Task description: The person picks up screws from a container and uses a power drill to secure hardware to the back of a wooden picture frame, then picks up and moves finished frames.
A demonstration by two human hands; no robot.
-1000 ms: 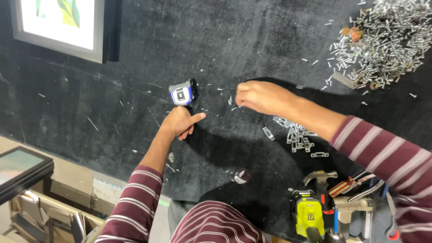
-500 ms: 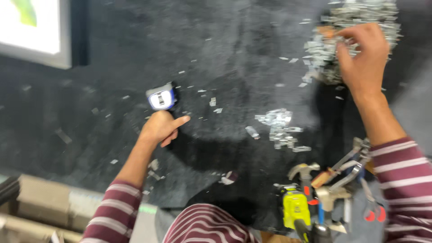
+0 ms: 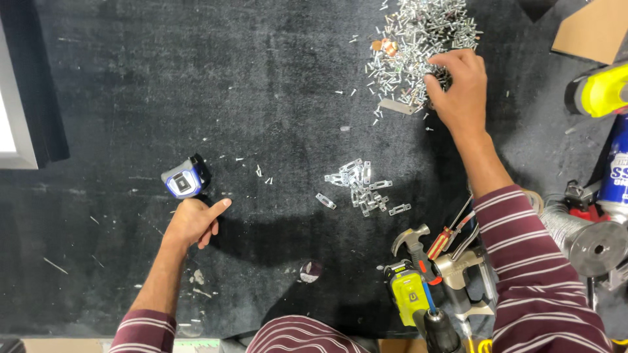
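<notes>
My right hand [image 3: 459, 85] reaches far up to a big heap of small silver screws [image 3: 418, 39] and its fingertips pinch into the heap's lower right edge. My left hand [image 3: 193, 221] rests on the black mat with the fingers loosely curled and the forefinger pointing right; it holds nothing. A blue and black tape measure [image 3: 186, 178] lies just above that hand. Between my arms sits a small pile of flat silver hanging brackets [image 3: 361, 189].
A hammer [image 3: 413, 243], a red-handled screwdriver [image 3: 443, 240] and a yellow-green drill [image 3: 418, 302] lie at the lower right. A picture frame [image 3: 26, 131] edges in at left. A cardboard piece [image 3: 592, 29], another yellow-green tool [image 3: 598, 91] and a spray can [image 3: 615, 171] stand at right.
My right hand has gone from the mat's middle up and right to the screw heap. My left hand has stayed by the tape measure while the view shifted.
</notes>
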